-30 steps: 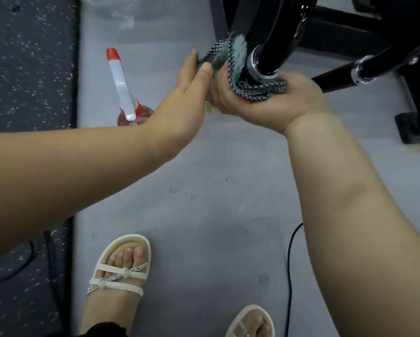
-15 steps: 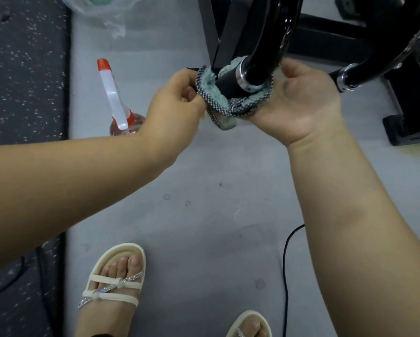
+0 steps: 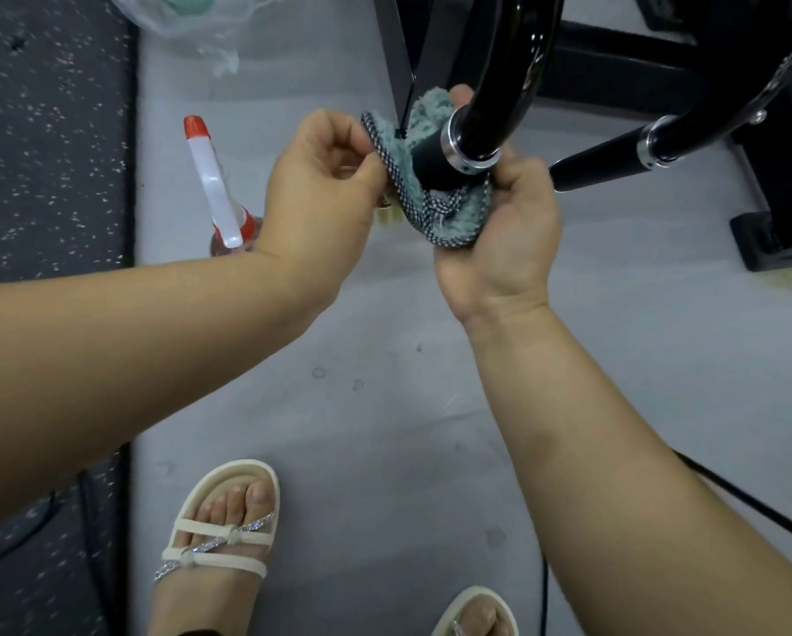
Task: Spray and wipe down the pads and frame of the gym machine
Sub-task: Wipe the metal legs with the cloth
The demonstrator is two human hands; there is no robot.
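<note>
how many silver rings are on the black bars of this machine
2. One silver ring sits beside the cloth wrapped round a bar end; the other is on the bar further right. More may be hidden.

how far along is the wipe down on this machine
Spraying looks done for now: the spray bottle sits aside on the floor. In hand: the left hand and right hand hold the cloth wrapped round one handle grip. Remaining: the second handle and the frame; no pads in view.

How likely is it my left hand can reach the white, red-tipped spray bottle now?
Probably yes, once freed: the left hand pinches the teal checked-edge cloth, but the white, red-tipped spray bottle stands just beside it with nothing between.
</note>
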